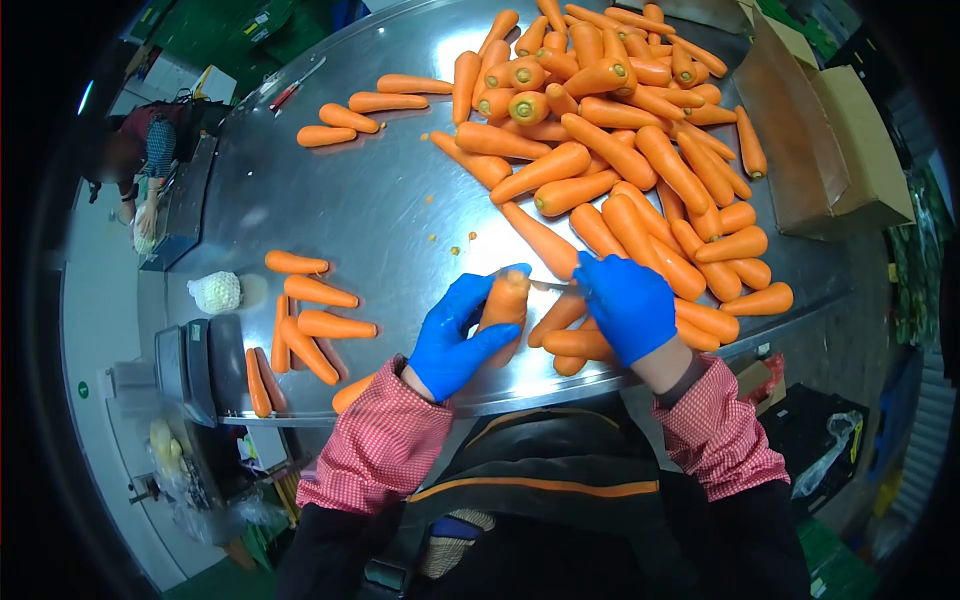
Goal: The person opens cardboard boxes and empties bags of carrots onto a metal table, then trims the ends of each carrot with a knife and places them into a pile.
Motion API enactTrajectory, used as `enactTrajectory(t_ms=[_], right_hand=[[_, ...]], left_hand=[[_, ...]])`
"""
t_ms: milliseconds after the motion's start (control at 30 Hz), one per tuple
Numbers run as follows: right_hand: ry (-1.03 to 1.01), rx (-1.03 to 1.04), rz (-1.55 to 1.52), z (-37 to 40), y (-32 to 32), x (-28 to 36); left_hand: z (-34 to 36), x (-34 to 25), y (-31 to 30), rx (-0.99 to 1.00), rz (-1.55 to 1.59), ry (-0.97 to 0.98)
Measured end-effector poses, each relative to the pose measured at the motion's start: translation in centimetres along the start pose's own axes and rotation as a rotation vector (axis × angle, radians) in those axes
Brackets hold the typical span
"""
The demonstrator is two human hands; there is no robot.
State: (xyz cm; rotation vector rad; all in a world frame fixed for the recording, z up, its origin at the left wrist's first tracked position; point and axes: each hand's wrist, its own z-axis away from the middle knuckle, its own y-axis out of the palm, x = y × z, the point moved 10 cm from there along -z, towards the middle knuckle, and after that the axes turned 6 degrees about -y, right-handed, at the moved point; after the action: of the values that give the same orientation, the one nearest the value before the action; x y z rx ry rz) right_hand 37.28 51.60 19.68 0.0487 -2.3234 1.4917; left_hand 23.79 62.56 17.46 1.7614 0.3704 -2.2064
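Observation:
My left hand [460,335], in a blue glove, is wrapped round a carrot [507,300] whose stem end points away from me. My right hand [628,308], gloved too, grips a knife [548,286]; its handle is hidden in the fist. The thin blade reaches left to the carrot's top end. Under and beside the right hand lie a few carrots [578,344]. One long carrot [540,240] lies just beyond the blade, at the edge of a large carrot pile [620,140].
A steel table [340,210] carries it all. Loose carrots [318,292] lie at left, others [375,101] farther back near a red-handled knife [287,97]. A white net-wrapped item [215,292] sits at the left edge. A cardboard box [830,150] stands right. Another person [150,150] works at far left.

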Motion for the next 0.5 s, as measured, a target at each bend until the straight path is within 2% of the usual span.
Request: enactTrajectory(t_ms=[100, 133, 233, 300, 333, 367, 433, 467, 500], right_hand=[[0.133, -0.015, -0.028, 1.3, 0.3, -3.5], [0.16, 0.005, -0.031, 2.0, 0.3, -3.8], [0.16, -0.018, -0.061, 3.4, 0.3, -3.7], [0.154, -0.045, -0.086, 4.0, 0.1, -3.3], [0.163, -0.058, -0.096, 3.9, 0.1, -3.1], [0.173, -0.07, -0.106, 3.9, 0.0, -2.9], [0.182, -0.076, -0.111, 4.1, 0.1, -2.8], [0.184, -0.081, -0.112, 4.1, 0.1, -2.7], [0.188, -0.086, -0.116, 4.1, -0.1, -2.7]], left_hand=[[1.9, 0.6, -2.6, -0.025, -0.126, -0.088], [2.6, 2.4, -4.2, -0.105, 0.006, -0.174], [4.1, 7.6, -10.1, -0.172, -0.558, -0.281], [3.2, 10.1, -11.0, -0.187, -0.799, -0.249], [2.2, 9.0, -10.6, -0.196, -0.921, -0.228], [0.4, 8.5, -9.2, -0.193, -0.792, -0.197], [-3.9, 5.4, -4.0, -0.143, -0.981, 0.132], [-6.2, 5.0, -1.4, -0.093, -1.077, 0.253], [-8.1, 5.0, 0.8, -0.085, -1.212, 0.291]])
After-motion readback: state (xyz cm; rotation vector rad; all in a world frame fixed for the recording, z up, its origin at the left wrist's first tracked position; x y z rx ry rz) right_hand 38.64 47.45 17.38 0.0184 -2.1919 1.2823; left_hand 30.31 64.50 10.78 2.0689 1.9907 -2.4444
